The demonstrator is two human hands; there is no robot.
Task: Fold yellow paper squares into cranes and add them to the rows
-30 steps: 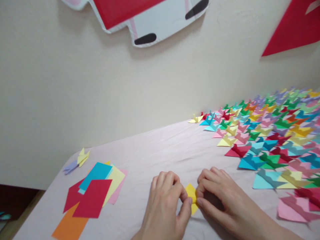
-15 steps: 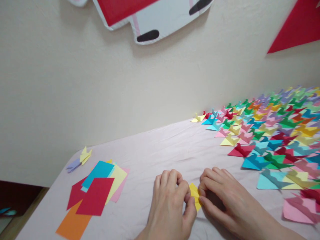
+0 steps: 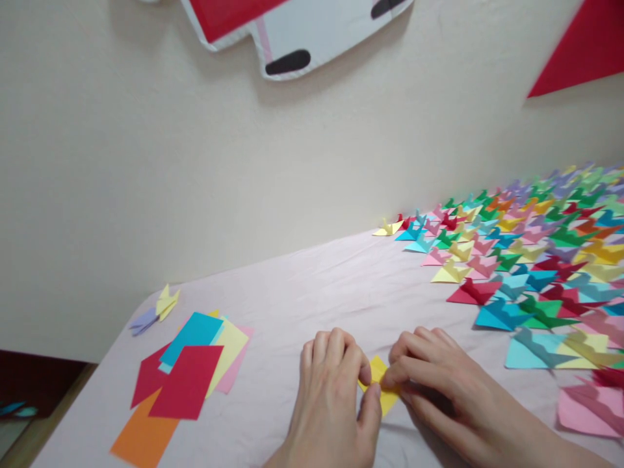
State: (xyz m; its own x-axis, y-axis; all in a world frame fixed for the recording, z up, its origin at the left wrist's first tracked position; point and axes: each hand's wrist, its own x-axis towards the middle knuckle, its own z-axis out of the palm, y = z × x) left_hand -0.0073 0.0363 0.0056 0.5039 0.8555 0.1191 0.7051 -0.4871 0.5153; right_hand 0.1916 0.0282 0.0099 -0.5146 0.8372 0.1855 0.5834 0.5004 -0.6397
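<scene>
A small yellow piece of folded origami paper [image 3: 389,398] lies on the pale cloth between my two hands. My left hand [image 3: 334,390] is closed at its left edge, thumb and index finger pinching it. From the other side, my right hand [image 3: 439,383] has curled fingers, with the index fingertip pressed on the middle of the paper and the thumb at its right edge. Parts of the paper are covered by my fingertips, so its exact folds are hard to make out.
Loose square sheets, among them a red sheet [image 3: 188,383] and an orange sheet [image 3: 146,432], overlap at the left. Two folded paper pieces [image 3: 166,304] lie behind them. Many-coloured paper cranes [image 3: 507,315] crowd the right side. A wall [image 3: 244,169] borders the back.
My right index finger has moved left onto the middle of the yellow paper, and the right thumb has slid outward and down. More of the paper shows. The left hand stays almost still.
</scene>
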